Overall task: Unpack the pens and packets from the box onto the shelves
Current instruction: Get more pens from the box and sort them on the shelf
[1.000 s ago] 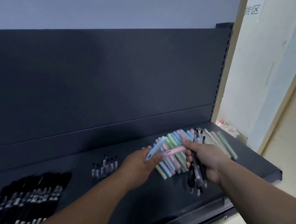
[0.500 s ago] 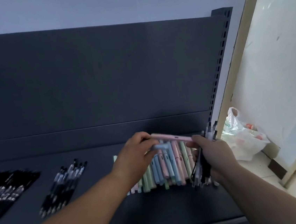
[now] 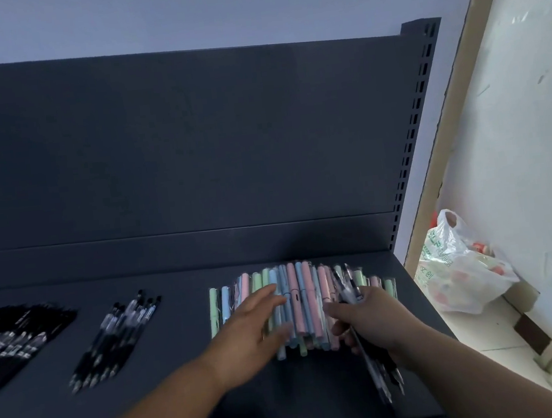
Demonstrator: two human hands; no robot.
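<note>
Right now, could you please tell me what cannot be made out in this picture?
Head view:
black pens: cut off by the left edge.
pastel pens: partly covered by the left hand and right hand.
clear pens in the right hand: blurred, uncountable.
plastic bag: contents too blurred.

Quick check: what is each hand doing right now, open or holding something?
Left hand: open, fingers flat on the pastel pens.
Right hand: holding a bunch of clear pens.
</note>
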